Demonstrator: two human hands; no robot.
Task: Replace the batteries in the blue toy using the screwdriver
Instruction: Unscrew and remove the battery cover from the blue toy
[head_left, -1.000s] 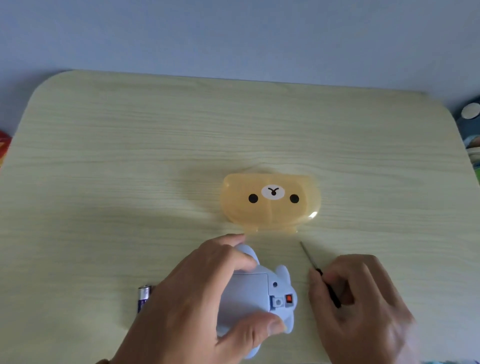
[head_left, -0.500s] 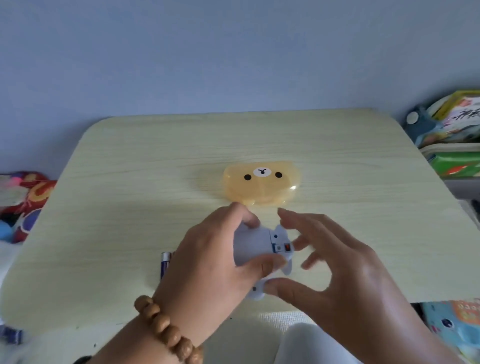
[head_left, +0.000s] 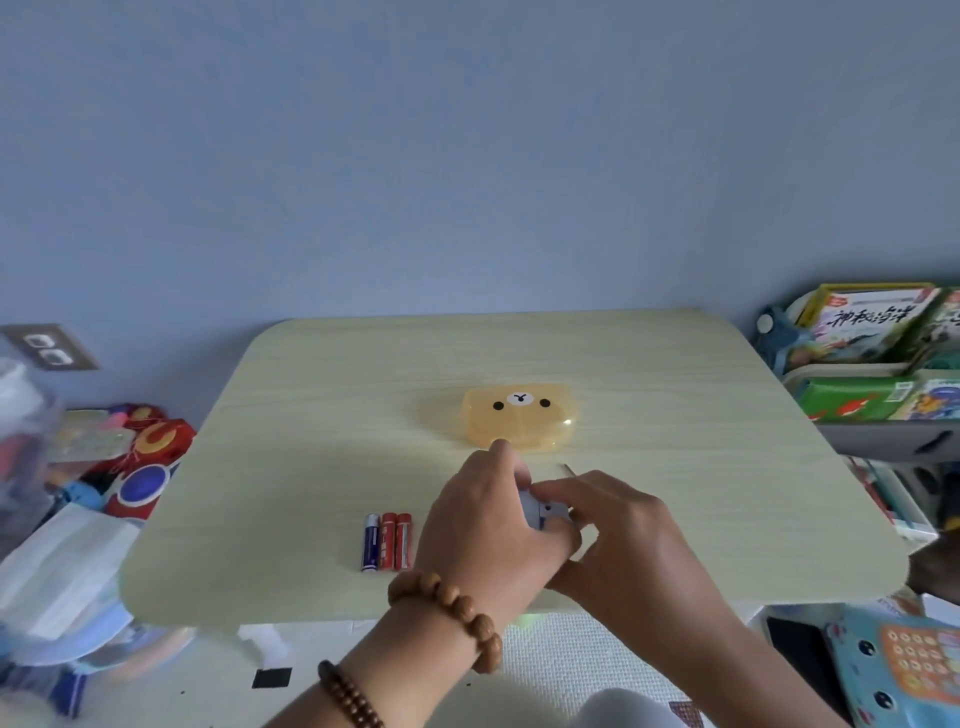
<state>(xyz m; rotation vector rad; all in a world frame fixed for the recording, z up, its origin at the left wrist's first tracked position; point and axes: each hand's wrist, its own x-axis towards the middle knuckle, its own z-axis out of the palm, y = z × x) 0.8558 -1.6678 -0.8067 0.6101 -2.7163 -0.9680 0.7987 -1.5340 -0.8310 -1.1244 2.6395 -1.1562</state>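
Observation:
The blue toy (head_left: 543, 512) shows only as a small pale-blue patch between my two hands, just above the near part of the wooden table (head_left: 675, 426). My left hand (head_left: 483, 525) wraps around its left side. My right hand (head_left: 618, 530) closes on its right side, fingers on the toy. The screwdriver (head_left: 570, 468) lies on the table behind my right hand; only its thin metal tip shows. Three batteries (head_left: 387, 542), one blue and two red, lie side by side left of my left hand.
A translucent orange bear-face case (head_left: 519, 422) sits on the table just beyond my hands. Toys and bags pile up on the floor at left (head_left: 130, 467). Shelves with books (head_left: 872, 364) stand at right. A blue toy keyboard (head_left: 904, 670) lies at lower right.
The view has pulled back and tilted up. My right hand let go of the screwdriver, which now lies on the table, and closed on the toy. Three batteries now show.

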